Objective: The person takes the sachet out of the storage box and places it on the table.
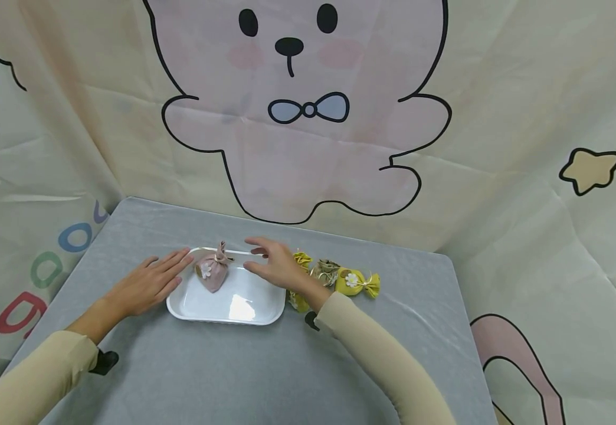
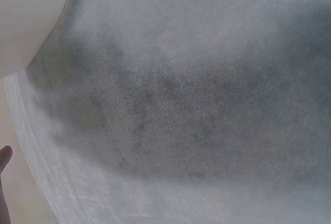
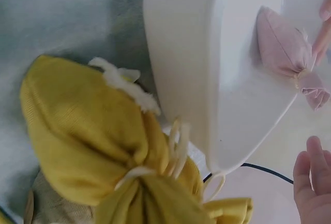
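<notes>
A small pink drawstring pouch [image 1: 213, 276] with a white flower lies in the left part of a white tray [image 1: 207, 311]. My left hand [image 1: 151, 282] has its fingers extended at the tray's left edge, close beside the pouch. Over the tray's right side hovers my right hand [image 1: 276, 265], thumb and fingers spread apart with nothing between them. In the right wrist view, the pink pouch [image 3: 284, 43] lies between the fingertips of both hands. Only a fingertip [image 2: 5, 157] of the left hand enters the left wrist view.
Right of the tray, a yellow pouch [image 1: 349, 282] with a white flower lies by a beige pouch [image 1: 326, 271]. More yellow fabric [image 1: 298, 302] shows partly behind the right wrist. All rest on a grey cloth-covered table [image 1: 223, 372], with a printed curtain [image 1: 499, 195] behind.
</notes>
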A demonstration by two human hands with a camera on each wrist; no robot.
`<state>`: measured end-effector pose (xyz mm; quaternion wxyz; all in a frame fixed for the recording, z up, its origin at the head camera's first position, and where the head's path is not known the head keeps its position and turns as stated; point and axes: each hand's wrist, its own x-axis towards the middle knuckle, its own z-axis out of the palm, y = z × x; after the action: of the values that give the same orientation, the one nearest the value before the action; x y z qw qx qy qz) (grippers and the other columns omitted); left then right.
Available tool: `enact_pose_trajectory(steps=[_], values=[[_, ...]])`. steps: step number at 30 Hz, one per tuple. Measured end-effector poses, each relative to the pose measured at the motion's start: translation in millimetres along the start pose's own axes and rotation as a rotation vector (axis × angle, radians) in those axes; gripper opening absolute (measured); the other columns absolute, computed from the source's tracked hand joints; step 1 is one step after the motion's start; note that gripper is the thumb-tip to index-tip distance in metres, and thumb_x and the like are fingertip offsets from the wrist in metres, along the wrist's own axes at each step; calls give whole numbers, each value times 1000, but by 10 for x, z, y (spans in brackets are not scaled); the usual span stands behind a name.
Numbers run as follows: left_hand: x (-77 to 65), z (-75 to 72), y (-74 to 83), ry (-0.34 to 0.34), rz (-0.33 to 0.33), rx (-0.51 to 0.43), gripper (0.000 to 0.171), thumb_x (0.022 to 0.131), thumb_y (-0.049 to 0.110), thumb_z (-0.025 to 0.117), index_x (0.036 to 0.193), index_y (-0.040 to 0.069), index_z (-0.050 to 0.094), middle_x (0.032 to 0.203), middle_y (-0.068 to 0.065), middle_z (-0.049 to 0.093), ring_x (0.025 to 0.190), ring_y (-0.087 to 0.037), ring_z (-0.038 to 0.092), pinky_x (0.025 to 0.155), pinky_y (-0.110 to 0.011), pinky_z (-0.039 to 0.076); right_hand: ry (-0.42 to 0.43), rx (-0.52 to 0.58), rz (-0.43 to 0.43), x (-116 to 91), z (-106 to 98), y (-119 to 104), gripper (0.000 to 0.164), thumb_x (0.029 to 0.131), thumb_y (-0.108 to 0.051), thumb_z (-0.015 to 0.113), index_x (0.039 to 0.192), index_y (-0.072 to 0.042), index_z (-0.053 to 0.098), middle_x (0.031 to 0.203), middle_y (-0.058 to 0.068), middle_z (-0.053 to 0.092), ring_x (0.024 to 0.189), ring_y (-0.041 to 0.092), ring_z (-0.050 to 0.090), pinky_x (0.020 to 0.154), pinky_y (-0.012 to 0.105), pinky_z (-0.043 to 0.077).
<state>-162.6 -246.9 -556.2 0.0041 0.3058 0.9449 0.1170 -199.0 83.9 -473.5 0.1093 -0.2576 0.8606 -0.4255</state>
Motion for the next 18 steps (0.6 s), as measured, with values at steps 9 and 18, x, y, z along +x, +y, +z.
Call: enact_pose_trajectory(steps=[9, 18], values=[[4, 0, 4, -21, -17, 4, 60, 104, 26, 51, 157, 8, 30, 162, -14, 27, 144, -37, 31, 106, -65, 32, 0, -30, 10, 163, 173, -8, 52, 93, -17, 72, 141, -7, 55, 141, 7, 58, 117, 19, 64, 99, 31, 49], [9, 2, -4, -39, -36, 8, 60, 104, 28, 50, 157, 9, 30, 162, -13, 26, 145, -36, 31, 107, -64, 31, -19, -19, 35, 254, 300, -11, 53, 94, -18, 72, 142, -6, 53, 141, 10, 57, 118, 20, 63, 99, 27, 49]])
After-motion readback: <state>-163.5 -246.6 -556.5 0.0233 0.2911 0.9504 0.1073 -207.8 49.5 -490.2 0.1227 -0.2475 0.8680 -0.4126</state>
